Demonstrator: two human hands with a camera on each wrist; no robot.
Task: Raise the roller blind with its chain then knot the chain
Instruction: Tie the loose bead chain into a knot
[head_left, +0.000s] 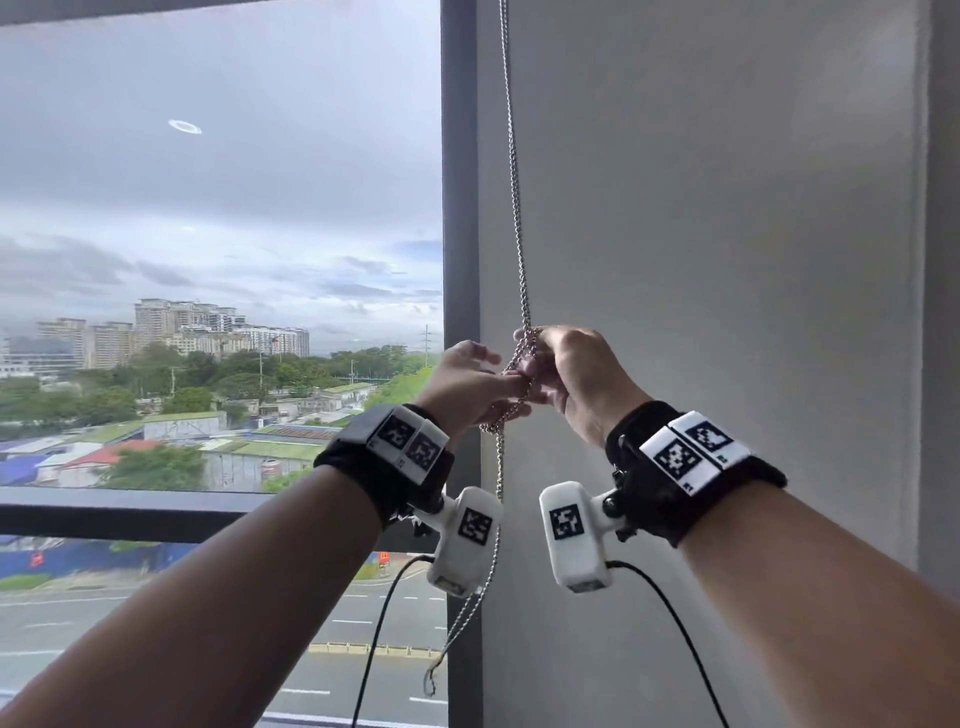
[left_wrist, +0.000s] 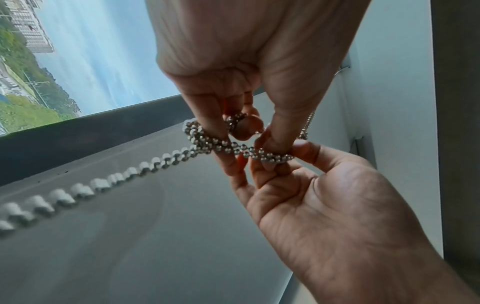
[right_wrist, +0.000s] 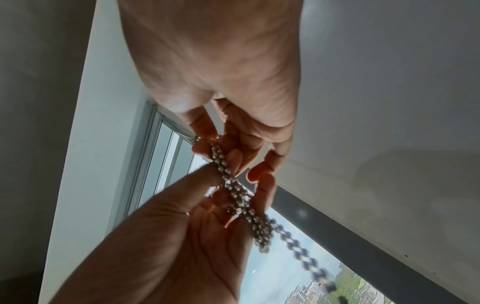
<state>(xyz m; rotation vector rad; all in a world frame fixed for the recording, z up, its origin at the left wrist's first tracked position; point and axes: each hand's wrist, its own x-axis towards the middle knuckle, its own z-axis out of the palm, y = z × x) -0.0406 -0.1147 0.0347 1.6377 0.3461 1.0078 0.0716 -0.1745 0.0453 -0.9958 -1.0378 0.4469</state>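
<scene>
Window (head_left: 218, 208) on the left, wall (head_left: 701, 234) on the right, window frame (head_left: 458, 182) between them, chain (head_left: 514, 182) hanging before the wall just beside the frame, left hand (head_left: 467, 382) and right hand (head_left: 576, 379) meeting on the chain, its tail below them

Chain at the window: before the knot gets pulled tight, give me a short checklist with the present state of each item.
1. Blind raised: ok in the head view, the window is uncovered; the roll itself is out of frame.
2. Left hand has a grip on the chain: ok, fingers pinch the strands.
3. Right hand has a grip on the chain: ok, its fingers pass through wound strands.
4. Loop formed: ok, strands cross between the hands.
5. Knot tightened: not ok, loop looks slack.
6. Loose end free below: ok, it hangs clear of the wall.
</scene>
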